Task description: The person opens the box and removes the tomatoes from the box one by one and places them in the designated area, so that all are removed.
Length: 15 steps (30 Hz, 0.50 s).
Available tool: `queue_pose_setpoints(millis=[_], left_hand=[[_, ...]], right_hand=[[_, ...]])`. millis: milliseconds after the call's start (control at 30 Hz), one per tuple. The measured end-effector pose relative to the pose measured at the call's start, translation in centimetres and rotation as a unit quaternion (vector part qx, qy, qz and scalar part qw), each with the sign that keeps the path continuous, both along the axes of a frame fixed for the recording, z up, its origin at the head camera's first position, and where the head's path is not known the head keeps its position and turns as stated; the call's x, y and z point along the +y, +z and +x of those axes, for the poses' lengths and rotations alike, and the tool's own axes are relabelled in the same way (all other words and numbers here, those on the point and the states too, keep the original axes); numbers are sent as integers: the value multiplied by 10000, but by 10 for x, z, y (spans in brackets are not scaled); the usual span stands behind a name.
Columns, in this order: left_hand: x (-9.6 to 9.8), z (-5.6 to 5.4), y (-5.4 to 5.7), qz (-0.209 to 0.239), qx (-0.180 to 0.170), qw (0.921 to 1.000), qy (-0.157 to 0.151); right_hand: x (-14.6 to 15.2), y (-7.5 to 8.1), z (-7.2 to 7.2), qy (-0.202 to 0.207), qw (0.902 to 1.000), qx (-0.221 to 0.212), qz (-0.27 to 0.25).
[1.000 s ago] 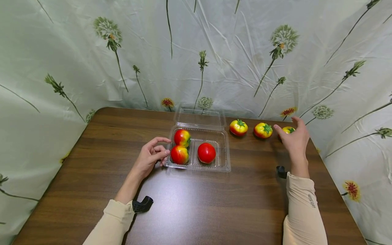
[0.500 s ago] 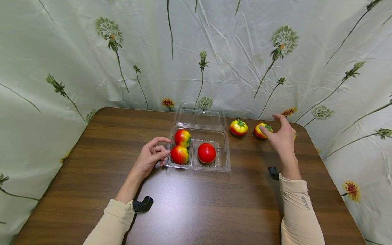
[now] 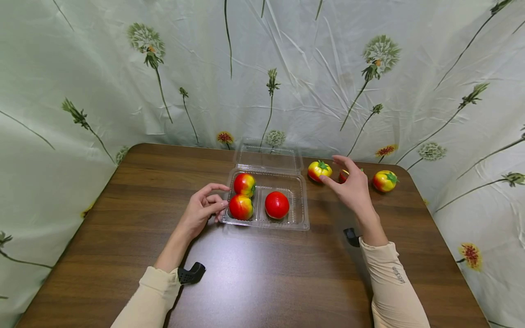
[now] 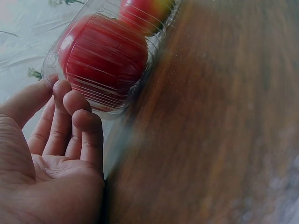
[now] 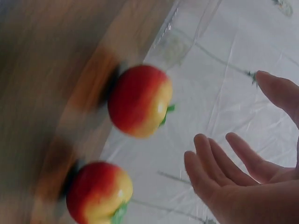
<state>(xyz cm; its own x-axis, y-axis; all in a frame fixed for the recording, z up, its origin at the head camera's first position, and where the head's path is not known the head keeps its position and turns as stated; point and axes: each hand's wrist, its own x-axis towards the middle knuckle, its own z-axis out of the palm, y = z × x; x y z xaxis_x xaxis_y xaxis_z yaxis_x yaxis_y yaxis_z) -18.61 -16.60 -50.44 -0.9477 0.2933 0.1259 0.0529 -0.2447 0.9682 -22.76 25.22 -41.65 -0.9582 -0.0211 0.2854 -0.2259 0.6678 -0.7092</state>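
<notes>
Transparent plastic container (image 3: 298, 214) sits near the tabletop's (image 3: 266, 278) far edge; left hand (image 3: 201, 207) pinches its left rim. Right hand (image 3: 353, 186) hovers, thumb and fingers apart, partly hiding the row's middle fruit (image 3: 343, 176); tabletop stretches between sleeves (image 3: 151, 296).

Your left sleeve (image 3: 149, 296) and right sleeve (image 3: 391, 284): pale cream, long, close-fitting, thin stretchy-looking cloth. Left cuff bunched, with a raised band at its end; light creases behind it. Right cuff ends in a plain narrow hem; more wrinkles toward the near edge. Your right sleeve carries small dark lettering (image 3: 398, 274) along the forearm, too blurred to read. Black left wrist piece (image 3: 192, 273) on your left: curved, hook-like, dotted with small holes. Black right wrist piece (image 3: 351, 237) on your right: matte, short, rounded. Your left grip (image 3: 201, 207) and right grip (image 3: 352, 187) are bare.
</notes>
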Motion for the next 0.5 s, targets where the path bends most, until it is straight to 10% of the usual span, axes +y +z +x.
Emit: queue_pose_setpoints(millis=[500], left_hand=[[0,0,-1,-1,5,10000,-17]], right_hand=[[-31,-5,5,1458,9781,-493,-1404]])
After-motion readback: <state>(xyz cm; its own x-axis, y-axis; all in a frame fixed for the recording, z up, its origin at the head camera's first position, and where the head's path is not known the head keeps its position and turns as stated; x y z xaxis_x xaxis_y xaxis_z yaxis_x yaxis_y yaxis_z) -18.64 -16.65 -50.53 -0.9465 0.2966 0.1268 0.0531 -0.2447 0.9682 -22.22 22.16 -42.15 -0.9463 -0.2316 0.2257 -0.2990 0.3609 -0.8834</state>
